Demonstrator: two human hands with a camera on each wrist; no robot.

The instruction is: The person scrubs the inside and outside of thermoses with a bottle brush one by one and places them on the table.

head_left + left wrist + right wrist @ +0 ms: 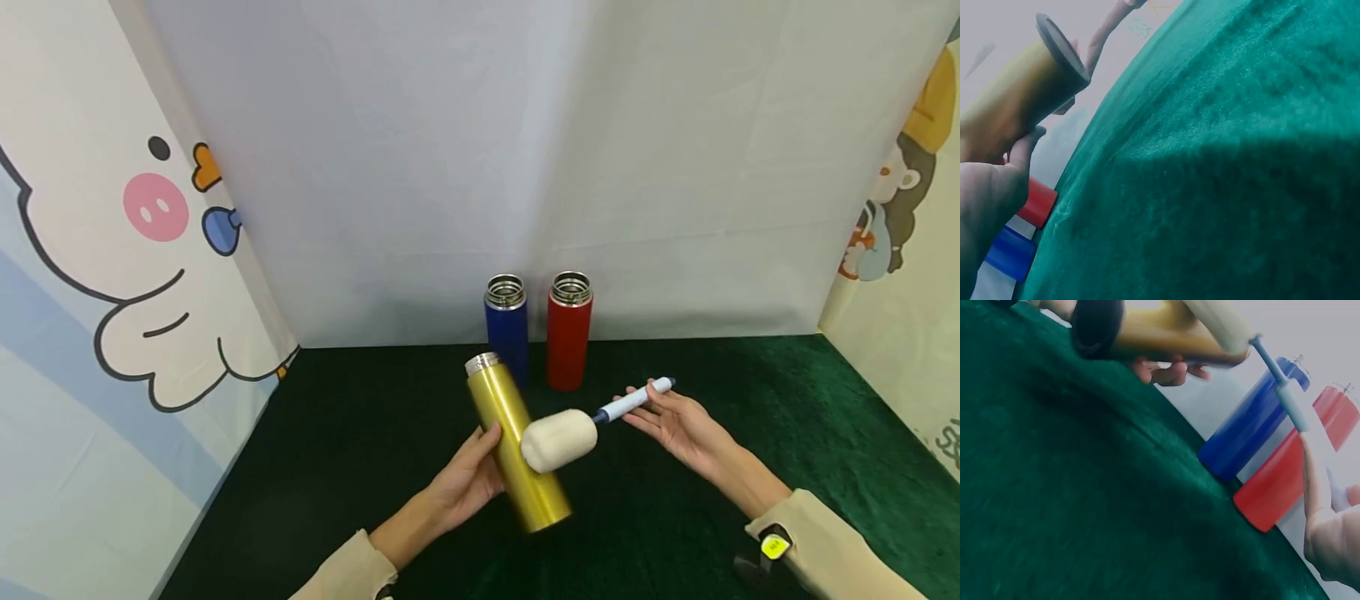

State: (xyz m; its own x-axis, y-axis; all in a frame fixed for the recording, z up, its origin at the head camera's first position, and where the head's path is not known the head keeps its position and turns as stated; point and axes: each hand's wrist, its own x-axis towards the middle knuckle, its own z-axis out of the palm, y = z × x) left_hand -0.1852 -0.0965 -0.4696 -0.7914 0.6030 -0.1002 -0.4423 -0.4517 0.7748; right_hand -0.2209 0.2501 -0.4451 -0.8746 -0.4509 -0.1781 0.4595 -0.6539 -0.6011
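A yellow bottle (504,417) with a bare metal neck leans to the left, gripped round its body by my left hand (467,483). My right hand (682,429) pinches the pale blue handle of a bottle brush (561,440) between thumb and fingers. The brush's white sponge head lies across the front of the yellow bottle's lower half in the head view; whether the two touch I cannot tell. In the right wrist view the sponge partly covers the yellow bottle (1160,337). The left wrist view shows the yellow bottle's base (1063,50) tipped toward the camera.
Behind my hands, a blue bottle (507,333) and a red bottle (568,342) stand upright side by side, both without lids. They are near the back edge of the dark green cloth (360,433). A pale curtain (420,167) hangs behind, with printed panels at both sides.
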